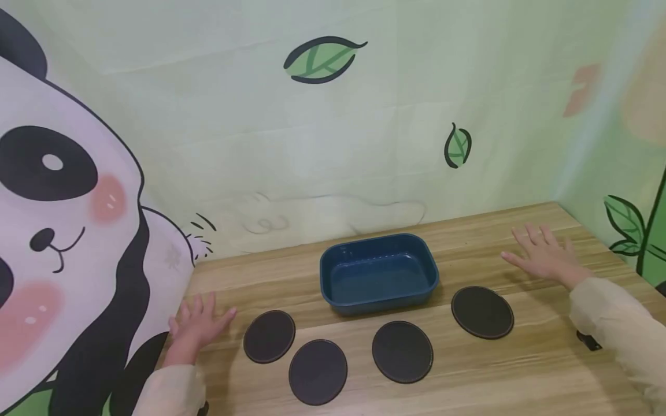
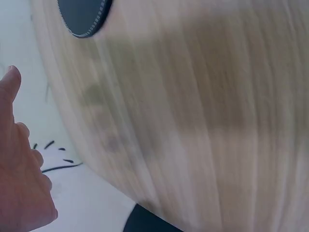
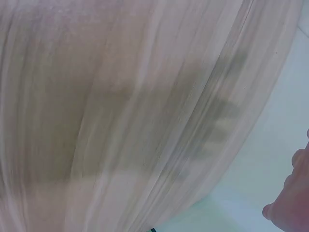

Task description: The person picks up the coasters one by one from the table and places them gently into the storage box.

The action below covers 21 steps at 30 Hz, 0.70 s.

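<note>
Head view shows left grip [image 1: 202, 325] and right grip [image 1: 543, 257] spread, empty, flanking a tray [image 1: 378, 303] and four discs [image 1: 402, 352] on the surface [image 1: 525, 378], perhaps spaced so none overlap; left wrist, one disc [image 2: 85, 17]; right wrist, a shadow [image 3: 207, 133].

A wood-grain desk [image 1: 484, 381] with a blue dish [image 1: 378, 280] and four dark round discs.
The desk top is pale brown with long streaks; the dish, rectangular with rounded corners, stands upright near the back edge. In a curved row before it, flat and apart, lie the leftmost disc [image 1: 269, 337], the second disc [image 1: 318, 372] just beside that, the third disc [image 1: 402, 352], and the rightmost disc [image 1: 482, 312] off the dish's right front corner.
</note>
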Available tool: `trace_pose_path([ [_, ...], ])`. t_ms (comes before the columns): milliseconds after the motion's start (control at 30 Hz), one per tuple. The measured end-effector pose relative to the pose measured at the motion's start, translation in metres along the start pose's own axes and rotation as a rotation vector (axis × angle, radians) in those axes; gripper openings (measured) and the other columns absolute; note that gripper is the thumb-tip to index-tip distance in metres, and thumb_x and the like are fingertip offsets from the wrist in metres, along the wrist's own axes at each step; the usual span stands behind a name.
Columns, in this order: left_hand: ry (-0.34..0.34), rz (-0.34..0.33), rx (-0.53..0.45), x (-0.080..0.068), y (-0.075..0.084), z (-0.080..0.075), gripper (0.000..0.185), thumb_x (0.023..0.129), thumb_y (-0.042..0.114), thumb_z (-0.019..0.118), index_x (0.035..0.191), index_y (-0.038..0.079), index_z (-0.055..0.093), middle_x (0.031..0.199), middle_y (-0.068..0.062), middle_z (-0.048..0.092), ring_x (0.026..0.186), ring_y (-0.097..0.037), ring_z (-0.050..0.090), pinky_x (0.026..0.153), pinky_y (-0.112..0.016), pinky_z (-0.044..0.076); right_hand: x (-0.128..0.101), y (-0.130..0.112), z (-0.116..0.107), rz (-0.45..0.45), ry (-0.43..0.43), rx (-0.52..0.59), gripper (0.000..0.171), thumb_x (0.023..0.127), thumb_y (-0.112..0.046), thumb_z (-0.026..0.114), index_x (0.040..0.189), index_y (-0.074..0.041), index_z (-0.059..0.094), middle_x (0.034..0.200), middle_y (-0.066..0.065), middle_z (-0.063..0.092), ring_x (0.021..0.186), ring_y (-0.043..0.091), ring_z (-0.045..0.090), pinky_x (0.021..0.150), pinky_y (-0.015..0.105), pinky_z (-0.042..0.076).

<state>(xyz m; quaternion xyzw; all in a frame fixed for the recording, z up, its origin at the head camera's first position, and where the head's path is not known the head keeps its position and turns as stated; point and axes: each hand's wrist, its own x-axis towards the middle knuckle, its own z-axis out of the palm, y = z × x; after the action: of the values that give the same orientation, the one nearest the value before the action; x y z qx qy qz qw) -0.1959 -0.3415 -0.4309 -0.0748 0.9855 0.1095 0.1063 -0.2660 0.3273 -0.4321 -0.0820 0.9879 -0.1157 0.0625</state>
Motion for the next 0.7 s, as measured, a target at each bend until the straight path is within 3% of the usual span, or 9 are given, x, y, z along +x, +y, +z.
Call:
trace_pose_path([
  [167,0.005,0.050,0.012,0.000,0.018,-0.003,0.093,0.080,0.072,0.022,0.142,0.006,0.006,0.142,-0.029,-0.004,0.126,-0.052,-0.007,0.091,-0.072,-0.004,-0.003,-0.003,0.001,-0.015,0.005,-0.005,0.083,0.085,-0.062,0.031,0.142,-0.007,0.005,0.142,0.030,-0.001,0.128,0.047,-0.011,0.088,0.072,-0.009],
  [400,-0.020,0.099,-0.018,0.003,0.042,-0.004,0.093,0.079,0.074,0.020,0.142,0.010,0.001,0.144,-0.024,-0.010,0.127,-0.049,-0.014,0.092,-0.069,-0.010,-0.003,-0.015,0.003,-0.054,-0.010,-0.038,0.083,0.084,-0.065,0.028,0.143,-0.011,0.004,0.144,0.026,0.000,0.129,0.045,-0.011,0.090,0.071,-0.008],
  [700,-0.002,0.162,-0.019,0.003,0.068,-0.001,0.090,0.080,0.072,0.024,0.143,0.010,0.004,0.145,-0.024,-0.005,0.129,-0.047,-0.010,0.092,-0.070,-0.005,-0.001,-0.032,0.007,-0.105,0.025,-0.054,0.081,0.085,-0.062,0.034,0.142,-0.011,0.009,0.145,0.023,0.002,0.131,0.042,-0.010,0.091,0.071,-0.006],
])
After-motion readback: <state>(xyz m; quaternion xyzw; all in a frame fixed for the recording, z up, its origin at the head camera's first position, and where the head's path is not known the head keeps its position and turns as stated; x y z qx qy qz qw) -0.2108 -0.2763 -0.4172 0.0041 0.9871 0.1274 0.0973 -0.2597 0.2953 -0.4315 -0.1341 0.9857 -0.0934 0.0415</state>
